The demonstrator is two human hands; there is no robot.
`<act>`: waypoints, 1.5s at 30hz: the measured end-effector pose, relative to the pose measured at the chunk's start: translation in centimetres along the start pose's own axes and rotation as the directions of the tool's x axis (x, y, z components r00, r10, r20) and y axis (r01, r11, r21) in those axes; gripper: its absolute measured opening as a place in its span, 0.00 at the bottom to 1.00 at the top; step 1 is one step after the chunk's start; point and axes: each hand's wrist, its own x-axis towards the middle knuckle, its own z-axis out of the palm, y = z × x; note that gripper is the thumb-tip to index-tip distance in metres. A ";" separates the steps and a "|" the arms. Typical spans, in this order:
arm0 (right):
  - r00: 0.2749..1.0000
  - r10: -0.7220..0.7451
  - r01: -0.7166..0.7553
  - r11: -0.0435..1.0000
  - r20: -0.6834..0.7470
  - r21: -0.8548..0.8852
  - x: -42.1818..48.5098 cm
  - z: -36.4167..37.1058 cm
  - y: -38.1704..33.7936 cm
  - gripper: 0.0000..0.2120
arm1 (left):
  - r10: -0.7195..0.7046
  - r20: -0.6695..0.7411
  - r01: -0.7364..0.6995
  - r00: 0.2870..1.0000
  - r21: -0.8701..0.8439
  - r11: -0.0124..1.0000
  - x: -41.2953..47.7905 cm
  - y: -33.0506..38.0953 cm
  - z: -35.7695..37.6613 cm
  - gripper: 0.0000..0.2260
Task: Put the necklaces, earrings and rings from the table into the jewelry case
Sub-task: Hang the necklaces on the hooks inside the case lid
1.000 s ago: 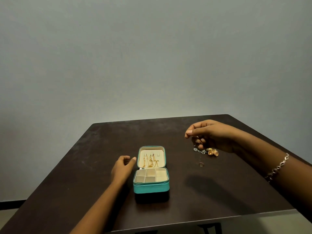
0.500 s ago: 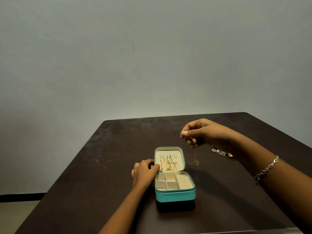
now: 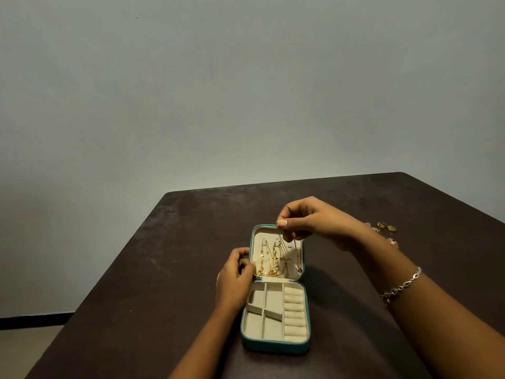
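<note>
A teal jewelry case [image 3: 275,346] lies open on the dark table [image 3: 169,263], its cream lid tilted back. Gold necklaces [image 3: 269,262] hang on hooks inside the lid. My right hand [image 3: 308,221] hovers over the lid's top edge and pinches a thin necklace chain [image 3: 289,254] whose small pendant dangles against the lid's right side. My left hand [image 3: 236,274] holds the lid's left edge with curled fingers. The tray below has cream compartments and a ring-roll strip [image 3: 294,313], with nothing showing in them. Gold earrings [image 3: 386,227] lie on the table at the far right.
More small jewelry [image 3: 393,242] lies half hidden behind my right forearm, which wears a silver bracelet [image 3: 401,287]. A plain grey wall stands behind the table. The table's left edge drops to the floor at lower left.
My right hand has carried the thin necklace leftward from beside the case to over the lid. My left hand stays at the lid's left edge. The camera has come closer.
</note>
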 end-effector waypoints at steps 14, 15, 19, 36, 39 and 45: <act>0.965 -0.111 0.042 0.960 -0.238 -0.279 1.3 1.6 2.6 0.03 | 0.081 -0.034 -0.083 0.996 -0.055 0.995 -0.1 -0.1 0.0 0.05; 0.951 -0.147 0.039 0.930 -0.273 -0.365 1.6 1.7 2.9 0.03 | 0.083 -0.035 -0.085 0.996 -0.053 0.995 -0.1 -0.1 0.0 0.05; 0.880 -0.343 0.046 0.751 -0.329 -0.659 2.3 1.8 4.3 0.07 | 0.093 -0.044 -0.095 0.995 -0.053 0.994 -0.1 -0.2 0.1 0.06; 0.553 -0.826 0.145 0.226 -0.111 -0.963 2.7 2.6 8.1 0.11 | 0.082 -0.023 -0.084 0.996 -0.112 0.990 0.2 -0.4 0.2 0.06; 0.531 -0.837 0.142 0.241 -0.132 -0.960 2.8 2.7 8.2 0.11 | 0.087 -0.027 -0.090 0.996 -0.129 0.988 0.2 -0.4 0.3 0.07; 0.526 -0.783 0.160 0.474 -0.332 -0.866 3.2 2.9 8.2 0.19 | 0.109 -0.035 -0.113 0.993 -0.149 0.982 0.2 -0.6 0.3 0.07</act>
